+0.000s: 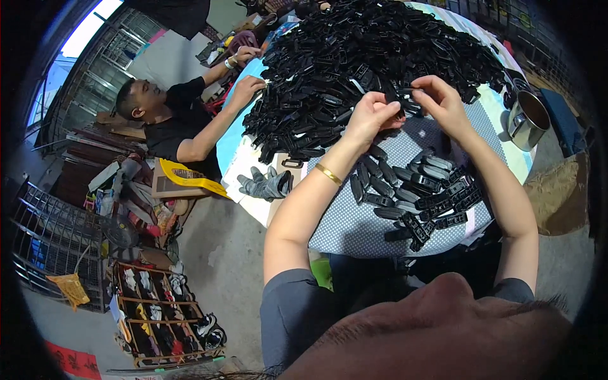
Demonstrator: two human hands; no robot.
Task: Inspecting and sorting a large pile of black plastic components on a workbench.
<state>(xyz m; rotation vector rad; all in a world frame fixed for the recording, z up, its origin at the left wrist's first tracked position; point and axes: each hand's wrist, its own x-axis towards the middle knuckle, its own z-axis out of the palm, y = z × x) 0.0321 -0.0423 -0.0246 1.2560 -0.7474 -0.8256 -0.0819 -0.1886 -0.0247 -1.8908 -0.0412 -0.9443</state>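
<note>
A large heap of small black plastic parts (354, 47) covers the far side of a round table. At its near edge my left hand (373, 120) is closed, thumb against the fingers, on a small black plastic part. Just to its right, my right hand (443, 106) pinches another dark piece between thumb and forefinger. Against the black heap the exact shape of both pieces is hard to make out. Nearer to me, a smaller group of oblong black parts (380, 185) lies on the dotted cloth (345, 221); some show ribbed, open undersides.
A grey glove (263, 183) lies left of my forearm, near a yellow tray (190, 180). At the right stands a metal mug (527, 120). Across on the left, a co-worker (183, 120) reaches to the heap's edge. A shoe rack (164, 310) stands on the floor.
</note>
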